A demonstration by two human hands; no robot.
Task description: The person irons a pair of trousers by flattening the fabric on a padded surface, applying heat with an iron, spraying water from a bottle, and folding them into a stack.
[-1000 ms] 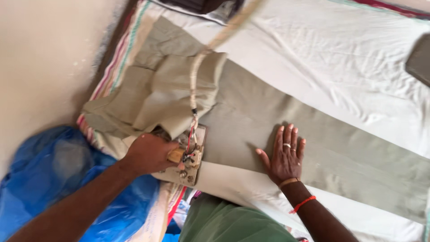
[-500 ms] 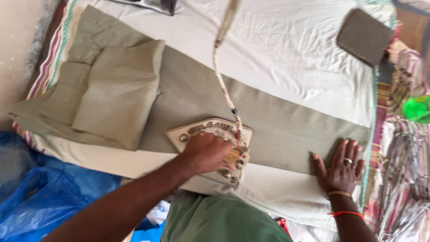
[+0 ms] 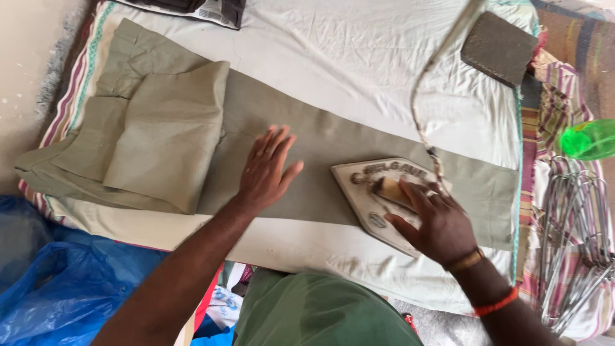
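Olive-green trousers (image 3: 320, 144) lie flat along a white padded sheet (image 3: 359, 57), their top part folded over at the left. My left hand (image 3: 266, 170) rests flat on the trouser leg with fingers spread. My right hand (image 3: 435, 224) grips the wooden handle of an old metal flat iron (image 3: 375, 198), which sits on the leg near its right end. The iron's cloth-covered cord (image 3: 426, 96) runs up and out of the top of the view.
A dark rectangular block (image 3: 498, 48) lies at the sheet's far right corner. A green plastic bottle (image 3: 589, 140) and several wire hangers (image 3: 576, 243) lie on striped cloth at the right. A blue plastic bag (image 3: 57, 282) sits at the lower left.
The iron has slid right along the trouser leg. It passed from my left hand to my right. My left hand now lies flat on the cloth, left of the iron.
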